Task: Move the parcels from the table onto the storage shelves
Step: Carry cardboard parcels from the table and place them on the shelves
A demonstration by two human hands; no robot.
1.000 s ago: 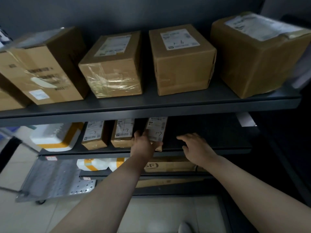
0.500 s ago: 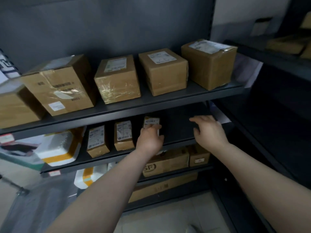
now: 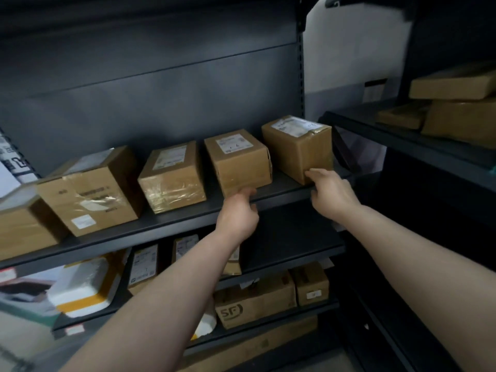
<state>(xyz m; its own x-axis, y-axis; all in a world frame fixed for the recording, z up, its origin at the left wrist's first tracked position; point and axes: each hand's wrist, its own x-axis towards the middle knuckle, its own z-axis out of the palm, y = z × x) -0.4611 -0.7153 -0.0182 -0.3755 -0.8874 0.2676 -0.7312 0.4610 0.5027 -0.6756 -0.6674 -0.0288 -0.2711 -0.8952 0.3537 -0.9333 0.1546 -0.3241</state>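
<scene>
Five cardboard boxes (image 3: 239,159) stand on the upper shelf (image 3: 188,220). Three other boxes (image 3: 453,83) lie on the right rack (image 3: 402,142). Two hands (image 3: 239,214) are in view.

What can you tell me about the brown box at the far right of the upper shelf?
The rightmost box is plain brown cardboard, roughly cube-shaped, sealed with clear tape. A white label covers part of its top; its print is too blurred to read. It stands upright on the dark shelf, one corner turned forward, apart from the neighbouring box. Fingertips of the right hand reach its lower front corner and seem to touch it.
</scene>
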